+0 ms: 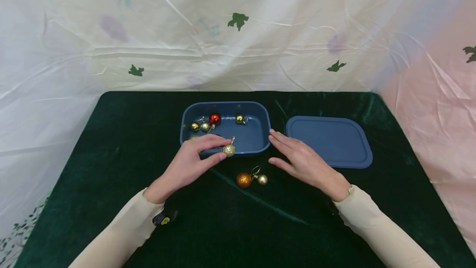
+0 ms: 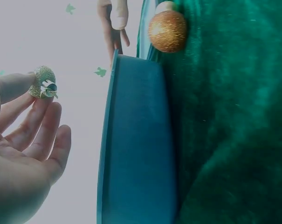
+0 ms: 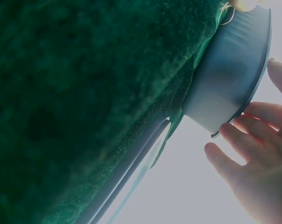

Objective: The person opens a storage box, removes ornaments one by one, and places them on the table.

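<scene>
Between thumb and fingers my left hand (image 1: 189, 158) pinches a glittery gold Christmas bauble (image 1: 228, 150), held over the near rim of a blue plastic box (image 1: 253, 139). In the left wrist view the same bauble (image 2: 44, 81) shows its metal cap. My right hand (image 1: 305, 158) lies with straight fingers, their tips right at the box's right rim. Inside the box are a red bauble (image 1: 215, 118) and several small gold ones, one gold bauble (image 1: 239, 118) apart from the rest. My left hand hides part of the box's near left corner.
In front of the box, on the dark green velvet cloth (image 1: 238, 226), lie an orange glitter bauble (image 1: 243, 180) and a small pale gold bauble (image 1: 262, 179). The blue lid (image 1: 329, 142) rests flat right of the box. A pale curtain (image 1: 238, 61) hangs behind the table.
</scene>
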A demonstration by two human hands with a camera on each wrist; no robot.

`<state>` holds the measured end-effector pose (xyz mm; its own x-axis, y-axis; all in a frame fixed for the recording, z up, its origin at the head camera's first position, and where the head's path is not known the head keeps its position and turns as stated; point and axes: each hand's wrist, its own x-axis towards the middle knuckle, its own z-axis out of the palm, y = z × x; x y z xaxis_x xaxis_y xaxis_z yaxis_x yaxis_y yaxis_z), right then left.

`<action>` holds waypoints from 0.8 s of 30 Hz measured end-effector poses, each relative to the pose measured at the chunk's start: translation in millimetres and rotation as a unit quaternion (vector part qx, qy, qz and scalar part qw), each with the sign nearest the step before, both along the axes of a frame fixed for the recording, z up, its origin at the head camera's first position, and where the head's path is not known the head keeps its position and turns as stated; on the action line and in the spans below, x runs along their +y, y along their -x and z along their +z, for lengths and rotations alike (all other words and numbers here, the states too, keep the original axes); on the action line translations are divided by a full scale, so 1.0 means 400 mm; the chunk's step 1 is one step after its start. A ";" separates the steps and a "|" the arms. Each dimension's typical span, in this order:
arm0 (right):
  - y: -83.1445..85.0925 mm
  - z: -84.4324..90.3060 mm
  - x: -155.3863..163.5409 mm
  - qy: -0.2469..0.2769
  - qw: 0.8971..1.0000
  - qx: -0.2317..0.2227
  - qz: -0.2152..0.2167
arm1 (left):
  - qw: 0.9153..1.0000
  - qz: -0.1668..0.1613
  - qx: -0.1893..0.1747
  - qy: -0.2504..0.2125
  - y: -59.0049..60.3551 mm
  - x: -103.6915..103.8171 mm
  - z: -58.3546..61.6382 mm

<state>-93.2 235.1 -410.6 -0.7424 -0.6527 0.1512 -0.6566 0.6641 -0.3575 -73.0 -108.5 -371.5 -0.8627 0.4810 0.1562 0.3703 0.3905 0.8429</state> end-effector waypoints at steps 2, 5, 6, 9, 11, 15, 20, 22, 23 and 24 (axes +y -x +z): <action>0.000 0.000 0.001 0.000 1.000 0.000 0.000 | 1.000 -0.001 0.010 0.004 -0.010 -0.004 -0.003; 0.000 0.000 0.002 -0.001 1.000 -0.001 -0.002 | 1.000 -0.006 0.017 0.005 -0.024 -0.007 -0.008; 0.000 0.000 0.002 -0.001 1.000 -0.001 -0.003 | 1.000 -0.008 0.018 0.004 -0.028 -0.008 -0.010; 0.001 0.001 0.002 -0.002 1.000 -0.002 -0.003 | 1.000 -0.011 0.022 0.005 -0.040 -0.008 -0.016; 0.001 0.001 0.001 -0.003 1.000 -0.002 -0.003 | 1.000 -0.014 0.026 0.005 -0.047 -0.008 -0.022; 0.001 0.002 -0.003 -0.004 1.000 -0.001 0.000 | 0.999 -0.024 0.031 0.006 -0.058 -0.009 -0.033; -0.001 0.006 -0.003 -0.003 1.000 -0.005 -0.002 | 0.999 -0.040 0.032 0.015 -0.067 -0.010 -0.041; -0.001 0.007 -0.003 -0.003 1.000 -0.007 -0.003 | 0.998 -0.045 0.032 0.026 -0.070 -0.011 -0.045; -0.001 0.007 -0.003 -0.003 1.000 -0.007 -0.003 | 0.998 -0.047 0.032 0.033 -0.071 -0.011 -0.047; 0.000 0.007 -0.002 -0.003 1.000 -0.007 -0.002 | 0.998 -0.050 0.031 0.040 -0.072 -0.012 -0.049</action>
